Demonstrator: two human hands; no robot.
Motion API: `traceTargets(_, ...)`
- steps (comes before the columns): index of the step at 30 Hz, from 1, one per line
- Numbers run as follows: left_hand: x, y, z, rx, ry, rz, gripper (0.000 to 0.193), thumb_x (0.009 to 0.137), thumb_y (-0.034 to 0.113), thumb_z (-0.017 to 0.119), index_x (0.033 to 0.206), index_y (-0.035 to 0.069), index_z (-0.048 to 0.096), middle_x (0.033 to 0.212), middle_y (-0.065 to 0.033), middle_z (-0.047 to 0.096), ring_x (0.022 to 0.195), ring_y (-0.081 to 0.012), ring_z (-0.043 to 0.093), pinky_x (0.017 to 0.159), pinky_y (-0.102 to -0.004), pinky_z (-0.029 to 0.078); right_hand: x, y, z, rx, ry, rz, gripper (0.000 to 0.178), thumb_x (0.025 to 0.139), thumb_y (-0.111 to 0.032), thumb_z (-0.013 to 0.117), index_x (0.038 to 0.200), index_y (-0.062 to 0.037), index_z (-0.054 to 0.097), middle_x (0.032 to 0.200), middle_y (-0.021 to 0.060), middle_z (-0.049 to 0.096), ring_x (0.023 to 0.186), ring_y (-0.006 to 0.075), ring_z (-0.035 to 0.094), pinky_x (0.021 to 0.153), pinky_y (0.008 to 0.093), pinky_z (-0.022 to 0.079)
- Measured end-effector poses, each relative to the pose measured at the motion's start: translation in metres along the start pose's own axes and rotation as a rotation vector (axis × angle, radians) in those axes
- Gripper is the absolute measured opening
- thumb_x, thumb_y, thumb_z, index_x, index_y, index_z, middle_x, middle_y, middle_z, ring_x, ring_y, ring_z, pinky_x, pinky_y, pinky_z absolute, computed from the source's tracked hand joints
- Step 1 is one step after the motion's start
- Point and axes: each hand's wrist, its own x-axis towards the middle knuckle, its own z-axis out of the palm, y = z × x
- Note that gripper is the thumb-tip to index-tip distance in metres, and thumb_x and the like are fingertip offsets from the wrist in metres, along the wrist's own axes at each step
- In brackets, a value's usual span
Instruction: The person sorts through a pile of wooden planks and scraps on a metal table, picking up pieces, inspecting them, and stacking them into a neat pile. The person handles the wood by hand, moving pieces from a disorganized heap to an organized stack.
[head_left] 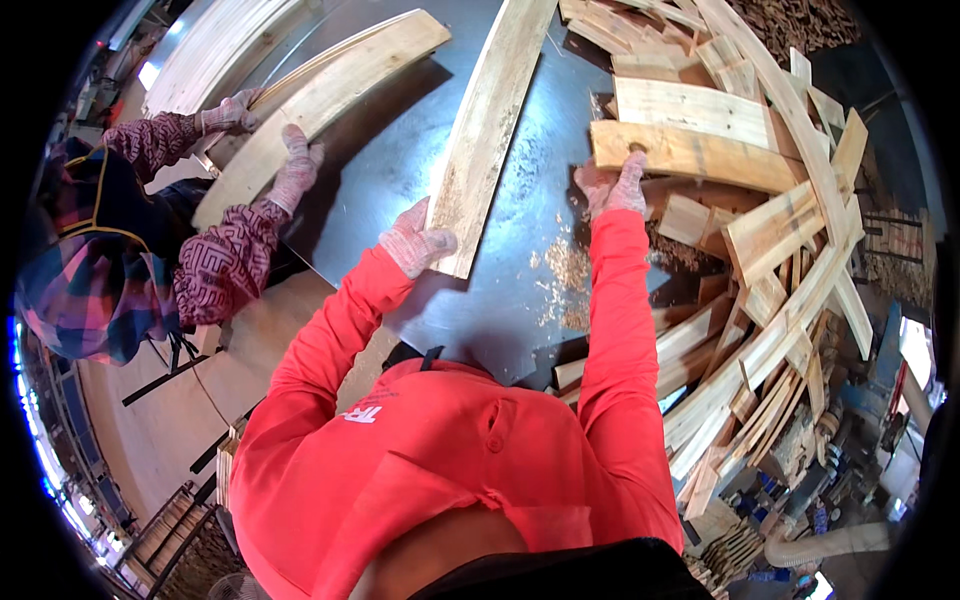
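I wear red sleeves and speckled work gloves. My left hand (416,240) grips the near end of a long pale wooden plank (490,120) that lies lengthwise on a dark metal table (390,160). Over on the right, my right hand (612,184) holds the left end of a shorter board (700,155) resting on a heap of cut boards. Sawdust (566,275) lies on the table between my arms.
A co-worker in patterned sleeves at the left has both gloved hands (296,160) on another long plank (320,100). A big heap of offcut boards (780,290) fills the right side. More planks (215,45) lie at the top left. Machinery stands at the lower right.
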Motion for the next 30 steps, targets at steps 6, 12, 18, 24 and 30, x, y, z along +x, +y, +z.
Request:
traceTargets(6, 0.021, -0.011, 0.028, 0.913, 0.268, -0.250, 0.057, 0.086, 0.032, 0.054, 0.137, 0.011, 0.038, 0.112, -0.0320, 0.058, 0.104, -0.0408, 0.059, 0.085, -0.0475, 0.048, -0.034, 0.113, 0.000, -0.763, -0.351, 0.227, 0.081, 0.076, -0.039, 0.075, 0.135, 0.0040, 0.039, 0.111, 0.0178, 0.061, 0.100, 0.0287, 0.057, 0.088, 0.0379, 0.048)
traceTargets(12, -0.014, -0.058, 0.016, 0.969, -0.173, 0.092, 0.063, 0.089, 0.042, 0.062, 0.137, 0.008, 0.041, 0.123, -0.0190, 0.059, 0.116, -0.0265, 0.056, 0.099, -0.0411, 0.043, -0.054, 0.147, -0.034, -0.918, -0.463, 0.245, 0.050, 0.078, -0.014, 0.066, 0.125, -0.0031, 0.053, 0.097, 0.0125, 0.065, 0.083, 0.0266, 0.061, 0.079, 0.0377, 0.049)
traceTargets(18, 0.031, 0.027, -0.058, 1.338, 0.178, 0.548, 0.071, 0.083, 0.036, 0.063, 0.143, 0.010, 0.035, 0.135, -0.0197, 0.048, 0.121, -0.0351, 0.050, 0.102, -0.0526, 0.037, -0.065, 0.047, -0.048, -1.486, -0.570, 0.211, 0.047, 0.080, -0.011, 0.064, 0.126, -0.0053, 0.054, 0.104, 0.0142, 0.066, 0.091, 0.0268, 0.062, 0.081, 0.0353, 0.049)
traceTargets(24, 0.044, 0.062, -0.069, 1.828, -0.277, 0.176, 0.049, 0.082, 0.030, 0.063, 0.124, 0.012, 0.047, 0.103, -0.0104, 0.062, 0.107, -0.0275, 0.059, 0.082, -0.0430, 0.052, -0.124, -0.018, 0.027, -2.067, -0.980, -0.425, 0.046, 0.082, -0.006, 0.061, 0.127, -0.0050, 0.053, 0.106, 0.0198, 0.064, 0.098, 0.0346, 0.062, 0.088, 0.0378, 0.049)
traceTargets(30, -0.037, -0.012, -0.167, 1.618, 0.141, 0.389, 0.028, 0.082, 0.034, 0.065, 0.094, 0.010, 0.057, 0.084, -0.0090, 0.059, 0.080, -0.0301, 0.060, 0.069, -0.0436, 0.048, -0.162, -0.029, 0.033, -1.297, -0.489, -0.900, 0.044, 0.086, -0.010, 0.065, 0.128, -0.0010, 0.053, 0.110, 0.0150, 0.065, 0.101, 0.0272, 0.063, 0.089, 0.0372, 0.050)
